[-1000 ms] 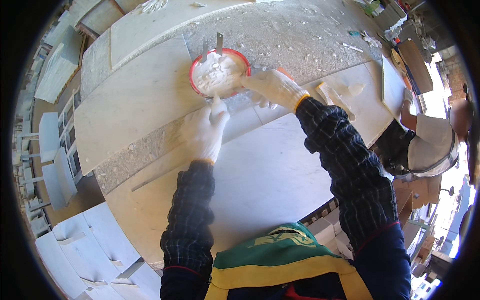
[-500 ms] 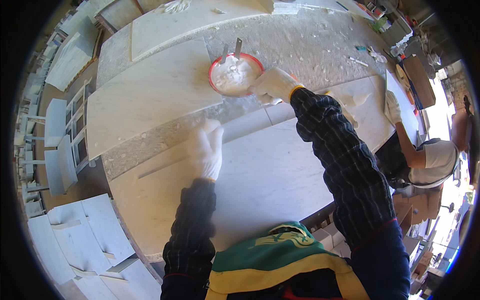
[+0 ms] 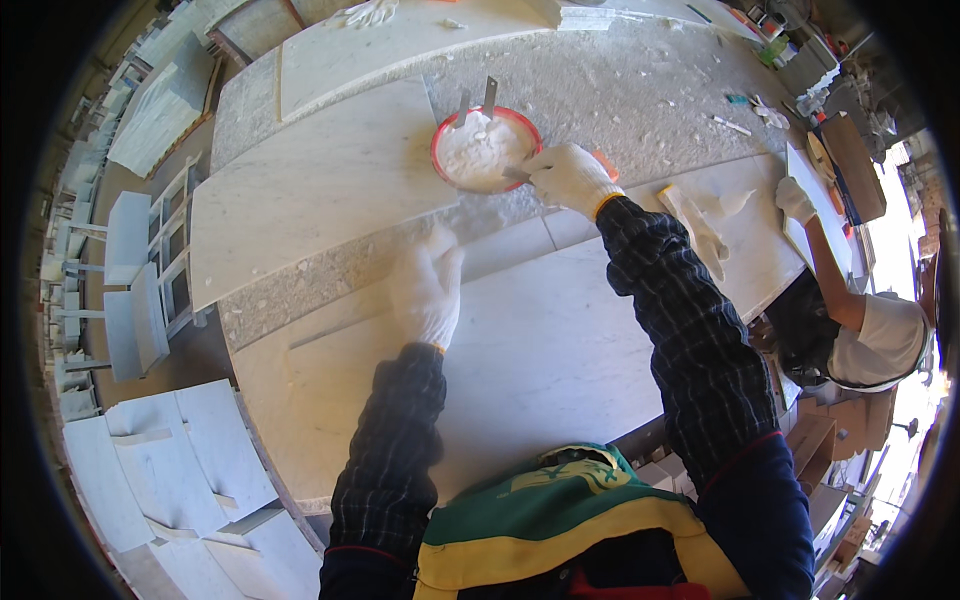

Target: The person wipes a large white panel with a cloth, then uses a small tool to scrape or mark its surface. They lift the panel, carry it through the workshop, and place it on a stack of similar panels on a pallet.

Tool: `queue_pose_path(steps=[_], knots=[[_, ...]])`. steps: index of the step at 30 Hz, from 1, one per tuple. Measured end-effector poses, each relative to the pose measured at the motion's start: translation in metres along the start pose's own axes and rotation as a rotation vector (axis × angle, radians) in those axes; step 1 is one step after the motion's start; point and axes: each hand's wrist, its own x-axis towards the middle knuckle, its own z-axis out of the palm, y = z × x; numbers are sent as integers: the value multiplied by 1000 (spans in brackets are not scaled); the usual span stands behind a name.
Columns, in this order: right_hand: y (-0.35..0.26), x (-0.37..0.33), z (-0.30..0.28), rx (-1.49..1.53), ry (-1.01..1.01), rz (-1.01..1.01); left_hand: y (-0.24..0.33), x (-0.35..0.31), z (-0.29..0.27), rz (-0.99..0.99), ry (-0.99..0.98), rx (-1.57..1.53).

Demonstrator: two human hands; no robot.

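A red-rimmed bowl (image 3: 437,162) of white powder or paste stands on the worktable, with two flat metal strips (image 3: 490,95) sticking up from it. At its right edge my right hand (image 3: 572,180), in a white knit glove, grips a small grey metal scraper (image 3: 516,174); the tip is over the bowl's rim. My left hand (image 3: 428,290), gloved too, is held with its fingers curled above a pale marble slab (image 3: 540,330). Whether anything is in those fingers is hidden. Between this slab and the bowl runs a narrow stone strip (image 3: 500,247).
Another marble slab (image 3: 310,180) lies left of the bowl. A white glove (image 3: 695,228) rests to the right, near an orange piece (image 3: 606,166). Beyond it, a co-worker's gloved hand (image 3: 796,200) touches a panel. Stone pieces (image 3: 170,460) lie at lower left.
My right hand has turned, and the scraper in it now shows at the bowl's rim. The left hand stays over the slab, fingers still curled. The whole view has shifted slightly.
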Motion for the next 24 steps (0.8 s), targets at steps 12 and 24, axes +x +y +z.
queue_pose_path(steps=[12, 24], knots=[[6, -45, 12, 908, 113, 185, -5, -1, 8, -125, -69, 112], [26, -170, 0, 930, 226, 209, -9, 2, 11, -189, -135, 126]])
